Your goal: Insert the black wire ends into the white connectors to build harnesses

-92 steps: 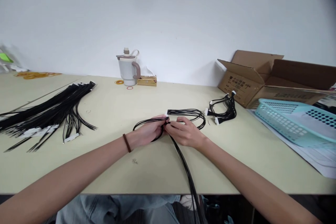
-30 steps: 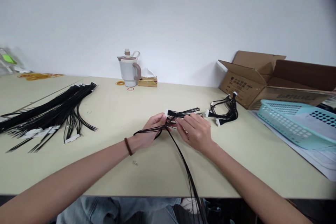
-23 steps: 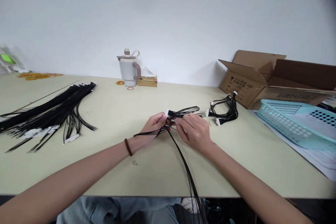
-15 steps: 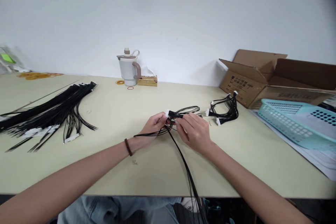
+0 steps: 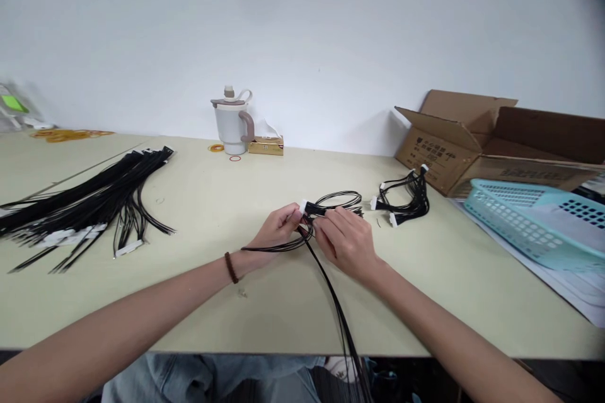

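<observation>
The 2 hands meet over the middle of the surface (image 5: 198,321), both at 1 bundle of black wires (image 5: 338,307). The left hand (image 5: 274,233) is closed around the bundle, thumb on top, just beside a white connector (image 5: 303,206). The right hand (image 5: 347,242) is curled, its fingertips against the wires; whether they pinch a strand is hidden. From between the hands, 1 loop of wire bends left across the left wrist, 1 loop lies to the right beyond the right hand, and a long tail runs over the near edge. A brown bracelet (image 5: 231,267) circles the left wrist.

To the left lies a pile (image 5: 108,195) of black wires with white ends. At the far side, a cup (image 5: 231,129) stands just beside a tissue box (image 5: 265,146), with a red band (image 5: 235,158) near its base. To the right, a coiled harness (image 5: 418,198) lies near an open carton (image 5: 435,151); a blue basket (image 5: 501,220) sits on the near side of the carton, partly over paper (image 5: 574,296).
</observation>
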Available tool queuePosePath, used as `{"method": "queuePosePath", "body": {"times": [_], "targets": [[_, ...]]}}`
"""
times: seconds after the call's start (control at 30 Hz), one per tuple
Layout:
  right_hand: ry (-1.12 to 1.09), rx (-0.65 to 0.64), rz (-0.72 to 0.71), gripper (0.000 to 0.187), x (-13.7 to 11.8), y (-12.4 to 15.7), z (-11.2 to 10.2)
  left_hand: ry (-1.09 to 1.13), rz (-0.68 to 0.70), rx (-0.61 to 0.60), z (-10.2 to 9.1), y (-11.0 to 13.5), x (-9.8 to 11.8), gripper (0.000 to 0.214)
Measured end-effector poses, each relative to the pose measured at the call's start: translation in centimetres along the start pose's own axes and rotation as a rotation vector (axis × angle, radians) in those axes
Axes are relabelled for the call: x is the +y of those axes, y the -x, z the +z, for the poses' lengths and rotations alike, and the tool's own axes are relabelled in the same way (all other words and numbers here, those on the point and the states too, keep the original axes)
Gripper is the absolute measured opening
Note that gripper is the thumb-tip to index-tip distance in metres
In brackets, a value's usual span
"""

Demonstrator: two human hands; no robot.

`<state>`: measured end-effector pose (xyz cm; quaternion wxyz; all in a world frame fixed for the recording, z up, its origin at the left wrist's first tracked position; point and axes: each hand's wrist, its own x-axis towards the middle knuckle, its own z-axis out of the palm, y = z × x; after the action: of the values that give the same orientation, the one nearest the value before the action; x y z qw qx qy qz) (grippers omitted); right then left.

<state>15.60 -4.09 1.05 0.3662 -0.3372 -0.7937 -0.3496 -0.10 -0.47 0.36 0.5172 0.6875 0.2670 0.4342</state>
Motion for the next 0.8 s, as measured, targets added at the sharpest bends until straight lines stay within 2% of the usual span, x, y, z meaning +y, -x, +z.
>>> {"method": "queuePosePath", "body": {"times": [0.33, 0.6, 0.7, 0.8], "targets": [[-0.018, 0.044, 0.022, 0.009, 0.1, 0.2, 0.1, -0.111, 0.038, -0.039, -0.2, 0.0, -0.4, 0.042], [-0.016, 0.009, 0.012, 0.011, 0.1, 0.1, -0.1, -0.131, 0.051, -0.054, -0.3, -0.1, -0.7, 0.042], [-0.001, 0.014, 0.02, 0.01, 0.2, 0.1, 0.0, -0.054, 0.008, -0.041, -0.1, 0.0, -0.6, 0.04], [0.031, 0.032, 0.01, 0.003, 1.0, 0.2, 0.3, 0.192, -0.077, -0.063, 0.0, 0.1, -0.4, 0.032]]}}
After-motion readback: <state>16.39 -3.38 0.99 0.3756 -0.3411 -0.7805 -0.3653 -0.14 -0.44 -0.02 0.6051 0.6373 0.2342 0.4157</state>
